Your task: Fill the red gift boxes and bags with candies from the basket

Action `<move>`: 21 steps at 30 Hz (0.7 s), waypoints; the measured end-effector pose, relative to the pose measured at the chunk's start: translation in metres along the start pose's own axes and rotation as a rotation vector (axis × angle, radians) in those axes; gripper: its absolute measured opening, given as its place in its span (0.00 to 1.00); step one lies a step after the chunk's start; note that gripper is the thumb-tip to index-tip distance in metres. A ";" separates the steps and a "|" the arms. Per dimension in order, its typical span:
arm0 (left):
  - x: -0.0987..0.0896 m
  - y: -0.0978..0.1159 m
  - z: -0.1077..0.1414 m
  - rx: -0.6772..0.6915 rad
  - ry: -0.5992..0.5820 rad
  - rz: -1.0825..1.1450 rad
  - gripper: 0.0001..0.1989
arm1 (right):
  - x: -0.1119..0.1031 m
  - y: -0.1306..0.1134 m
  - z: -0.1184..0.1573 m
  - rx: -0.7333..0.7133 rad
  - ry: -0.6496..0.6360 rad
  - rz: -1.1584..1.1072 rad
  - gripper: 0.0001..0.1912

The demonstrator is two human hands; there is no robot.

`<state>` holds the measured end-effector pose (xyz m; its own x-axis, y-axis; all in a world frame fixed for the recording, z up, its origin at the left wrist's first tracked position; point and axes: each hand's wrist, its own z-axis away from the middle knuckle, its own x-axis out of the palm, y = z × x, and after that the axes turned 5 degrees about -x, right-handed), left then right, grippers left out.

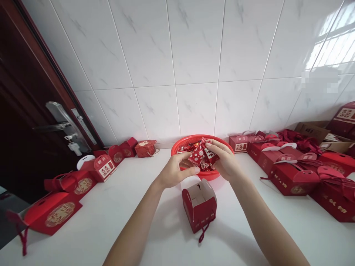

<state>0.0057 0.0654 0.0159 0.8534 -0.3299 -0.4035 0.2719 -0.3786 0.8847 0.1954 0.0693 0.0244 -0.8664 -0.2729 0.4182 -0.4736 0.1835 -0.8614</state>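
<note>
My right hand (223,159) pinches a red wrapped candy (210,153) with white lettering above a red plastic basket (177,143). Beside it is a red packet with white dots (197,154). My left hand (179,170) is at the basket's front left, thumb and fingers apart. Its fingertips reach the dotted packet's left edge; whether they touch it I cannot tell. More wrapped candies (205,166) lie in the basket below. In front of the basket stands a dark red gift box (202,212), its top open and pale inside, with a cord hanging from its front.
Closed red gift boxes (62,214) line the left side of the white table (124,225). Many more red boxes (294,177) crowd the right, with an open brown carton (310,131) behind them. A tiled wall (152,55) borders the back; a dark door (24,92) is at left.
</note>
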 end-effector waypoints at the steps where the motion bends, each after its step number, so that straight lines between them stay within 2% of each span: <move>1: 0.000 0.002 0.002 -0.005 0.028 -0.003 0.22 | 0.001 0.000 0.002 -0.025 -0.007 0.032 0.13; 3: 0.000 0.004 0.004 -0.012 0.106 0.002 0.24 | 0.001 0.002 0.006 -0.068 -0.028 0.100 0.12; 7: 0.006 0.004 0.006 -0.001 0.216 0.077 0.19 | 0.004 0.008 0.010 -0.099 -0.075 0.176 0.11; 11: 0.008 0.007 0.009 0.027 0.259 0.057 0.15 | 0.010 0.013 0.011 -0.047 -0.105 0.120 0.12; 14: 0.004 0.013 0.014 0.025 0.251 0.015 0.12 | 0.015 0.012 0.013 0.029 -0.151 0.077 0.11; 16: 0.000 0.017 0.017 0.026 0.256 -0.012 0.10 | 0.016 0.010 0.015 0.024 -0.188 0.102 0.11; 18: -0.004 0.020 0.019 0.028 0.286 -0.029 0.09 | 0.015 0.007 0.017 -0.032 -0.176 0.187 0.11; 21: -0.010 0.021 0.021 0.024 0.318 -0.025 0.08 | 0.012 0.002 0.018 -0.132 -0.086 0.352 0.11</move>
<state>-0.0064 0.0430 0.0333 0.9439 -0.0350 -0.3284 0.2871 -0.4045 0.8683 0.1875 0.0490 0.0225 -0.9659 -0.2486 0.0727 -0.1705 0.3989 -0.9010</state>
